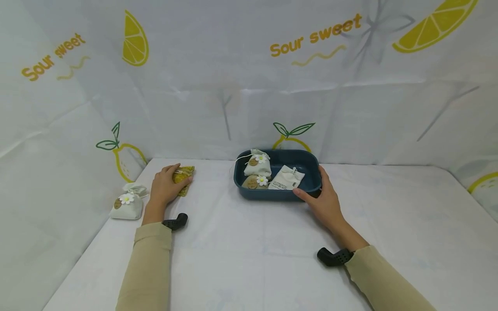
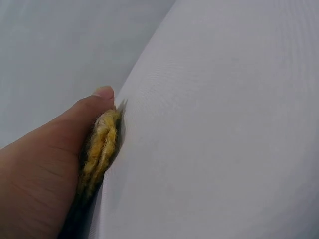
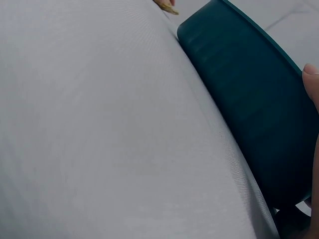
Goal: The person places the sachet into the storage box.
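Observation:
At the left of the table in the head view, my left hand [image 1: 165, 185] grips a yellow patterned pouch [image 1: 183, 178]. The left wrist view shows my thumb along the yellow fuzzy edge of the pouch [image 2: 102, 144]; the other fingers are hidden there. My right hand [image 1: 326, 203] holds the right end of a dark blue plastic basin [image 1: 268, 195], thumb over its front rim and fingers along its right side. Inside the basin lie a drawstring bag with a white flower [image 1: 257, 166], a round-tagged flower bag [image 1: 254, 182] and a flat printed pouch [image 1: 287, 178].
Left of my left forearm, near the table's left edge, stands another white drawstring bag [image 1: 127, 204] with a flower. A white printed cloth [image 1: 194, 121] hangs behind the basin and along the left side. The white cloth-covered table [image 1: 241, 242] runs under everything.

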A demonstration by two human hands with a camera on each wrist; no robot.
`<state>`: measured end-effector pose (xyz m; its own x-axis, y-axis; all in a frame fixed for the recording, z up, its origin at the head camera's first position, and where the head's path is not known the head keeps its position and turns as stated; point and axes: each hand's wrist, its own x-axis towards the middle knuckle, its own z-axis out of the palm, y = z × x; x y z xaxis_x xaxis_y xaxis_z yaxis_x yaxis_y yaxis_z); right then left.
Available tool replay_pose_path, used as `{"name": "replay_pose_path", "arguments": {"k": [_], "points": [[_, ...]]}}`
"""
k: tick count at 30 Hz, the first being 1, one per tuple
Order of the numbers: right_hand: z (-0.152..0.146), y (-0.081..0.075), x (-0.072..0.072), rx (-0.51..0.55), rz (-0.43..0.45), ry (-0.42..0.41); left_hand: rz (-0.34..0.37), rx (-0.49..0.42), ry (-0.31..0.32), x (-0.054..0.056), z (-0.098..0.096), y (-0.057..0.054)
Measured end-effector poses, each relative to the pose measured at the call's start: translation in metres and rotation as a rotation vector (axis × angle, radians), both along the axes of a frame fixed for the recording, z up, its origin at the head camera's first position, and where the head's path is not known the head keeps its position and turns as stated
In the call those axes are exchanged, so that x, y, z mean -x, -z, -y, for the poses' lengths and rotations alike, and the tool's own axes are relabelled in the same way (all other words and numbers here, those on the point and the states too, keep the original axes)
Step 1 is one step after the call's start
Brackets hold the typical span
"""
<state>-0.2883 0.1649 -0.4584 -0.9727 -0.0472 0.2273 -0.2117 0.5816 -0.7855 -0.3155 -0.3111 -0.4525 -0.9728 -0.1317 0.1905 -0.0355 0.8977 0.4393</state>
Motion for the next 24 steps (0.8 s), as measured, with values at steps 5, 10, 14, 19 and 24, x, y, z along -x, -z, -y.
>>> {"name": "replay_pose_path", "arguments": {"k": [5,10,14,19,24], "points": [[0.000,-0.002,0.001,-0.005,0.000,0.001,-0.001,-0.032,0.009,0.001,-0.003,0.000],[-0.001,-0.004,0.000,-0.014,0.014,0.008,-0.022,-0.048,0.023,0.003,-0.006,0.000],[-0.001,-0.006,-0.002,-0.012,0.033,0.007,-0.046,-0.082,0.030,0.003,-0.009,0.000],[-0.001,-0.005,-0.003,-0.011,0.043,0.008,-0.082,-0.129,0.031,0.002,-0.011,0.000],[0.001,-0.002,-0.002,-0.003,0.024,0.006,-0.097,-0.181,0.014,-0.001,-0.013,-0.002]]}}
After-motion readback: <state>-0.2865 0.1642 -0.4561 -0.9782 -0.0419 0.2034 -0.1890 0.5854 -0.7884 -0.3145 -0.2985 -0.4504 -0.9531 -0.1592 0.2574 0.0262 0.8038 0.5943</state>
